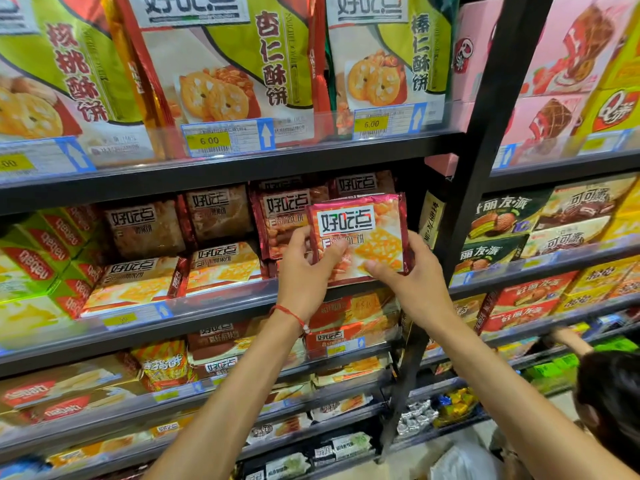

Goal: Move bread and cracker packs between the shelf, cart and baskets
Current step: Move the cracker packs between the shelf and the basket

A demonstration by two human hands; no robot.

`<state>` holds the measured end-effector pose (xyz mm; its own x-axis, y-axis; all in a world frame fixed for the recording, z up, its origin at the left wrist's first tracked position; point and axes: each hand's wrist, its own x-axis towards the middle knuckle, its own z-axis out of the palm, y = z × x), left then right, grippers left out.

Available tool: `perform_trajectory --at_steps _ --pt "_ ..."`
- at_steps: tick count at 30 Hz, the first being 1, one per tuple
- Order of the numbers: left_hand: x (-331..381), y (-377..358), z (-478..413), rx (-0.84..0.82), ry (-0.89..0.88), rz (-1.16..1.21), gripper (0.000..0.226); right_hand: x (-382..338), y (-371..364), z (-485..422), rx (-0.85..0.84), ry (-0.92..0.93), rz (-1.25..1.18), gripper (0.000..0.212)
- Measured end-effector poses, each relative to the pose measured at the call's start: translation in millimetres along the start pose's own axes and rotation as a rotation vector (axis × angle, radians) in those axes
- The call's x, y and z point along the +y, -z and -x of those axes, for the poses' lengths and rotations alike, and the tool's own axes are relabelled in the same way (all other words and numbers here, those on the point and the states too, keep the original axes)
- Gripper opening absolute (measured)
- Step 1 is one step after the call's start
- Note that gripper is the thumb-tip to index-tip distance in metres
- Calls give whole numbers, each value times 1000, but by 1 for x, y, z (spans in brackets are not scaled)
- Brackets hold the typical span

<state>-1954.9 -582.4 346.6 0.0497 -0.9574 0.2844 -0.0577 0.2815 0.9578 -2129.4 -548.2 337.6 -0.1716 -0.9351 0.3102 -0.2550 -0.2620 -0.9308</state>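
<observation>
Our left grip (304, 268) and right grip (412, 275) pinch the cracker pack (360, 230) by its lower corners, upright just before the shelf (225, 298) row; we'd keep it square, label outward.

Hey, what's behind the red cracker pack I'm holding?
Same-brand red packs stand on the shelf behind the held pack, peeking out left and above. Whatever sits directly behind it is covered.

Arms stretched forward, left hand (304, 271) and right hand (414, 277) pinching one cracker pack (360, 225), thumbs in front
</observation>
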Motion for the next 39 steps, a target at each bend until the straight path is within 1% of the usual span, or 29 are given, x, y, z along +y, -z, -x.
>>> perform_trajectory --at_steps 3,5,6,9,11,13,16,19,21,23,26,31,33,35,37,39 --pt "-5 2 -6 -114 -43 -132 52 7 5 -9 39 -14 44 54" --pt "-7 5 -10 -123 -100 -311 64 12 9 -19 56 -25 78 56" --pt "-9 8 -12 -99 -138 -426 65 13 12 -25 65 -30 95 57" --pt "-15 22 -17 11 -249 -749 59 15 15 -47 106 -48 160 59" --pt "-21 28 -20 82 -266 -862 46 17 12 -61 128 -66 205 57" --pt "-26 31 -24 145 -230 -908 35 21 8 -73 148 -78 236 57" --pt "-32 30 -28 176 -172 -946 36 28 4 -84 148 -107 293 64" --pt "-36 29 -33 206 -132 -943 30 36 0 -92 153 -99 418 59" --pt "-38 29 -35 238 -118 -929 30 36 -2 -94 179 -83 485 58" --pt "-40 30 -37 265 -103 -902 33 36 -6 -94 201 -82 507 56" --pt "-41 31 -38 283 -109 -865 45 38 -9 -95 225 -73 518 58" --pt "-38 26 -33 293 -74 -904 31 37 -10 -89 227 -55 538 67" --pt "-37 23 -32 295 -96 -921 25 36 -10 -82 195 -32 538 73" --pt "-39 21 -29 283 -136 -962 25 36 -7 -75 151 -8 543 77" --pt "-39 18 -23 265 -176 -1007 29 36 -2 -67 108 25 568 77" --pt "-36 14 -12 234 -196 -1023 37 36 6 -58 60 114 604 73"
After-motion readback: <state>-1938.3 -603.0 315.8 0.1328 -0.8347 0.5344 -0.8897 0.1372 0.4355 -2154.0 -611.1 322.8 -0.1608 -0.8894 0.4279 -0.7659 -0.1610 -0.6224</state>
